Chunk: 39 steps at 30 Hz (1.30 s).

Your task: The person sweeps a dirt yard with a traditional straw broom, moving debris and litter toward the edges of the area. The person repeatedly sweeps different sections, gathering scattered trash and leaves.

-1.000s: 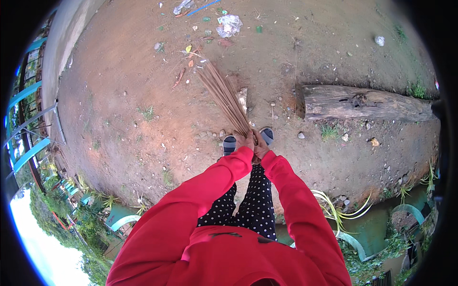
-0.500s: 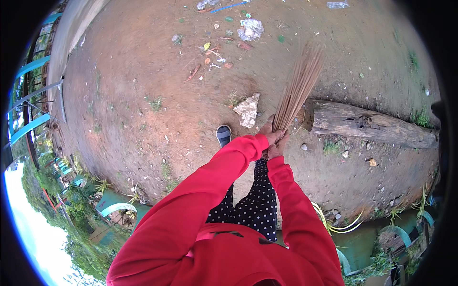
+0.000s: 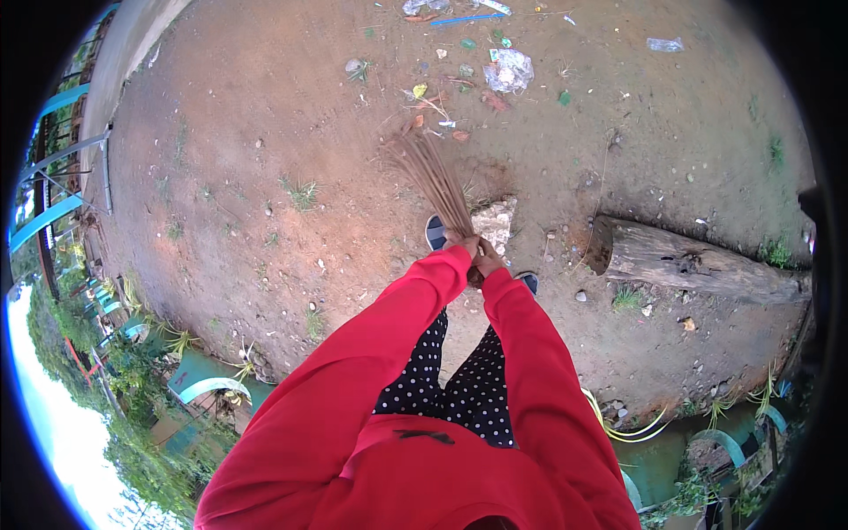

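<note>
A brown stick broom [image 3: 440,187] points away from me and to the left, its thin ribs fanning out low over the dirt. My left hand [image 3: 463,242] is closed round its bound end. Just beside it, my right hand [image 3: 487,258] grips the same end. The broom's tips reach close to a scatter of leaves and scraps [image 3: 433,102]. A pale, rough stone slab [image 3: 495,224] lies just right of the broom, partly covered by my hands.
A thick log [image 3: 698,258] lies on the ground at the right. Crumpled clear plastic [image 3: 510,71] and a blue strip [image 3: 466,18] lie farther off. My shoe [image 3: 435,232] shows beside the broom. Painted green edging [image 3: 216,382] curves behind me at the left.
The broom has swung from the right over to the left, both hands moving with it. My right shoe now shows by the stone, and the view has shifted slightly.
</note>
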Available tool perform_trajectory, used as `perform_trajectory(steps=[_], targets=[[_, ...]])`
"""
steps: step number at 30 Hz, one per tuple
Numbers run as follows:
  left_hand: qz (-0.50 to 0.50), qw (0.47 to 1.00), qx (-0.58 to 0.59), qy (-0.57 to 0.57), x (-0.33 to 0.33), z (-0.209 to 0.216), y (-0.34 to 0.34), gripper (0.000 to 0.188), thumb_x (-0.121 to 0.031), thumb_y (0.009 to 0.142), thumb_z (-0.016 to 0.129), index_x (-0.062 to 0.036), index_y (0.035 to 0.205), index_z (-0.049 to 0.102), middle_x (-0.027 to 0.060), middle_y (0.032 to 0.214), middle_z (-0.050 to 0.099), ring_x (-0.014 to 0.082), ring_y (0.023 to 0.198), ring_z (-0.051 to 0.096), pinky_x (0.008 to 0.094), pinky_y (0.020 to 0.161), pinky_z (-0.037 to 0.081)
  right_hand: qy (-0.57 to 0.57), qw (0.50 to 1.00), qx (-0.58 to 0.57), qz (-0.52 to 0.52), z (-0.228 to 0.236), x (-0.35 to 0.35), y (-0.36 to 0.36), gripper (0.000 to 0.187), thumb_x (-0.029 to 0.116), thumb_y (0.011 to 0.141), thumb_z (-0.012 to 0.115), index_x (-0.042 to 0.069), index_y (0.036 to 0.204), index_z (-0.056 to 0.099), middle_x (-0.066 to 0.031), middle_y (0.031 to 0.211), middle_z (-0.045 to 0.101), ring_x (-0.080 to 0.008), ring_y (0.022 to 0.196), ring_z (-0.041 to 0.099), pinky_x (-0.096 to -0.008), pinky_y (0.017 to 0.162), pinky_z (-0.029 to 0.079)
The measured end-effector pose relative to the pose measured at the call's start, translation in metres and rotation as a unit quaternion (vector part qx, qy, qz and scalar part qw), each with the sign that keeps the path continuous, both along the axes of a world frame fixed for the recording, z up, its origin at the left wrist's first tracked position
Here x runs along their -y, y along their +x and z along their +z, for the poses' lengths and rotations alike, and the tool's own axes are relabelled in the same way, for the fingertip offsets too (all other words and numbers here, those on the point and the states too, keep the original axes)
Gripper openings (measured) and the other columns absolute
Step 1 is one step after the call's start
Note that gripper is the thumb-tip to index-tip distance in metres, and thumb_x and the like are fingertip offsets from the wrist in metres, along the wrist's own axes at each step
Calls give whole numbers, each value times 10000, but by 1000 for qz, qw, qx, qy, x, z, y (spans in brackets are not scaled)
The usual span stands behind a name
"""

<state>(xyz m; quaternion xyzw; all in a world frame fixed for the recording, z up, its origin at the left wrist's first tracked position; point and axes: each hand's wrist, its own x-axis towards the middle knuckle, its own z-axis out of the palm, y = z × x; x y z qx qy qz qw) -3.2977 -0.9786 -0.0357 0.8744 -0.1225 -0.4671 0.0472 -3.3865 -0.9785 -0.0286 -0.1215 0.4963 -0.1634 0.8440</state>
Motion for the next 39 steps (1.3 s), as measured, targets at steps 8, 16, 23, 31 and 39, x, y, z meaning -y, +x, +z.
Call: perform_trajectory(steps=[8,16,23,31,39], targets=[[-178,886,-296,-309,59,54,-19,655,-284,595,576,-20,1111,272,193,883,505,301,812,500,325,699,400,-301,877,-173,-332,33,1,6,853,127,578,640,110,1188,45,-90,1078,314,-187,936,389,-279,744,368],[90,990,37,-101,25,48,99,682,-345,620,523,-20,1137,220,208,899,484,298,806,501,340,684,403,-178,982,15,65,18,37,115,686,46,597,597,94,1159,206,-79,951,444,-162,828,457,-257,645,408],[-205,953,-224,-7,128,14,61,507,-214,656,543,5,1061,331,159,926,496,258,858,480,307,730,375,-53,953,-12,-298,-5,76,74,649,7,587,589,77,1124,232,-118,931,441,-196,766,479,-279,605,429],[-42,942,-176,-283,93,66,94,668,-190,611,592,-4,1144,235,187,976,464,254,882,474,299,729,391,-261,936,-104,-210,24,58,110,724,50,621,571,127,1159,92,-90,996,371,-182,854,439,-285,684,400],[-12,997,-65,-39,152,28,125,473,-294,633,561,3,959,389,171,813,525,278,708,532,320,583,429,-22,996,20,-84,-43,124,124,581,65,624,587,105,1118,285,-73,729,508,-142,506,486,-257,402,383]])
